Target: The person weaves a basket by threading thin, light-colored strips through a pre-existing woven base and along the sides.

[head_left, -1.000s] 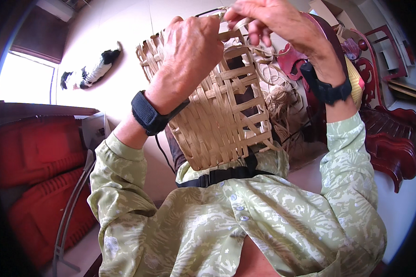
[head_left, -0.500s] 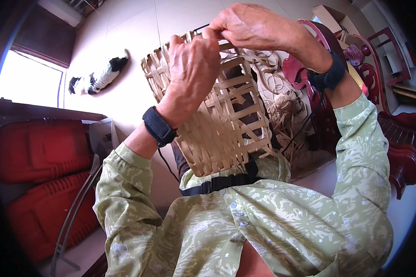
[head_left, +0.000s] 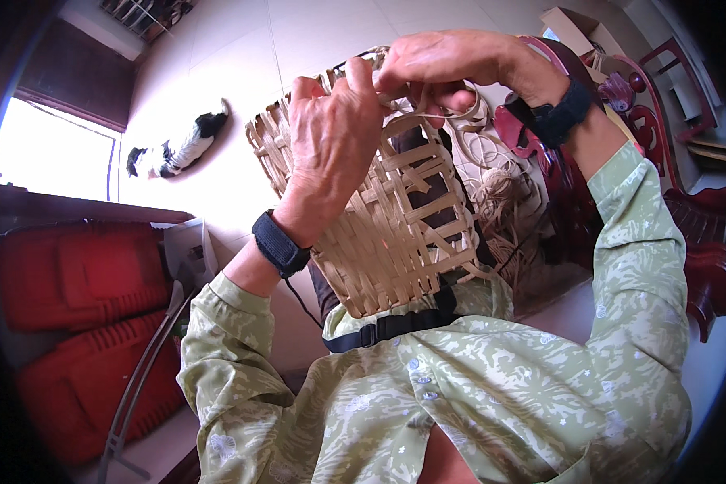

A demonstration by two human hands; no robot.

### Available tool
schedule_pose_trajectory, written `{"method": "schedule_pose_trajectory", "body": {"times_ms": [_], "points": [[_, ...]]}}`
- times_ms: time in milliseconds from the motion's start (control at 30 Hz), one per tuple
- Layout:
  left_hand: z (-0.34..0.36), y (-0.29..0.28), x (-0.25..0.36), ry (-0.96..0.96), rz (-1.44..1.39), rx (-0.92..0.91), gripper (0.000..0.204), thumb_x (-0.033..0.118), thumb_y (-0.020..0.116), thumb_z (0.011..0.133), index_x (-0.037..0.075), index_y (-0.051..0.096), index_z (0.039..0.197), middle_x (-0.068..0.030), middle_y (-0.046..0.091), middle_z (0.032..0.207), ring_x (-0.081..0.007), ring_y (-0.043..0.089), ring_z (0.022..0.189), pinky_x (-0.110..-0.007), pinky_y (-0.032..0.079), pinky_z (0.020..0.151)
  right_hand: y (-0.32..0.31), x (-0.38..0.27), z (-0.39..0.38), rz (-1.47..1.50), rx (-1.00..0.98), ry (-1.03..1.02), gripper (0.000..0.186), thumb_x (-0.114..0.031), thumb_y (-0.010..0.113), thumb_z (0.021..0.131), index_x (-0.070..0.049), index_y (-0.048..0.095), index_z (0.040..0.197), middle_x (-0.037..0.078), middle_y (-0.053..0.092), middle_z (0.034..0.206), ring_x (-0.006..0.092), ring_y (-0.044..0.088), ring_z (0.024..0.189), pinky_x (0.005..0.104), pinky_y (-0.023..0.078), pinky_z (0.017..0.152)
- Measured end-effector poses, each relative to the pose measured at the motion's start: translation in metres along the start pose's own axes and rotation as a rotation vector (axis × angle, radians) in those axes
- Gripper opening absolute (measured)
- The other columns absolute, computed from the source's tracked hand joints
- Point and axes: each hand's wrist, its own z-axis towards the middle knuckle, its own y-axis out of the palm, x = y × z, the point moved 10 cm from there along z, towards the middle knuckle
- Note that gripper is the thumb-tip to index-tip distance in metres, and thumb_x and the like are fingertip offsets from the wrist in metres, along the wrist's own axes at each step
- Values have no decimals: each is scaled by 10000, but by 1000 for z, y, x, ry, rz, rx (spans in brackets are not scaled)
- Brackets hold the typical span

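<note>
A tan woven basket panel (head_left: 379, 250) rests on my lap, tightly plaited on its left and lower parts, with wide open gaps at its right side. At its far edge my left hand (head_left: 331, 149) is closed, fingers curled over the rim and gripping the weave. Just to the right, my right hand (head_left: 460, 68) pinches a thin tan weaving strip (head_left: 429, 117) close to the left fingertips. That strip loops out beneath the right fingers. The exact pinch point is partly hidden by my knuckles.
Loose tan strips (head_left: 500, 185) lie in a tangled heap right of the basket. Carved dark-red wooden furniture (head_left: 569, 194) stands beyond them. Red molded cases (head_left: 81, 274) are at the left. A black-and-white animal (head_left: 177, 149) lies on the pale floor, and a cardboard box (head_left: 577, 32) sits far right.
My right hand has come down a little and turned, its fingers curling under; a strip loop now shows below it. My left hand keeps its hold on the rim.
</note>
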Motion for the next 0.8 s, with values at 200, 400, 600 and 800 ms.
{"method": "schedule_pose_trajectory", "body": {"times_ms": [200, 400, 600, 800], "points": [[1, -4, -6, -50, -96, -93, 228, 237, 690, 944, 52, 580, 1017, -76, 685, 694, -174, 623, 525, -408, 530, 742, 7, 9, -10, 124, 111, 97, 303, -244, 600, 972, 31, 715, 1028, 122, 674, 662, 48, 499, 348, 184, 328, 292], [25, -57, -81, -131, -426, 31, 358, 327, 718, 926, 20, 659, 1098, -156, 737, 1015, -189, 705, 684, -350, 565, 588, 12, 7, -44, 194, 189, 102, 341, -308, 593, 1009, 8, 719, 1030, 108, 618, 550, 32, 374, 284, 203, 244, 283], [20, 48, -89, -285, -707, -500, 407, 385, 614, 997, 29, 705, 1174, -140, 732, 913, -168, 684, 742, -304, 553, 645, 11, 14, -44, 313, 150, 190, 321, -238, 615, 980, 28, 678, 1148, 103, 640, 597, 16, 431, 322, 173, 287, 283], [16, 14, -63, -269, -707, -229, 252, 214, 613, 970, 89, 731, 1155, -93, 702, 714, -136, 658, 625, -289, 514, 572, 8, -4, -44, 253, 132, 168, 257, -210, 626, 937, 11, 733, 1013, 91, 628, 606, 10, 463, 360, 133, 302, 323]]}}
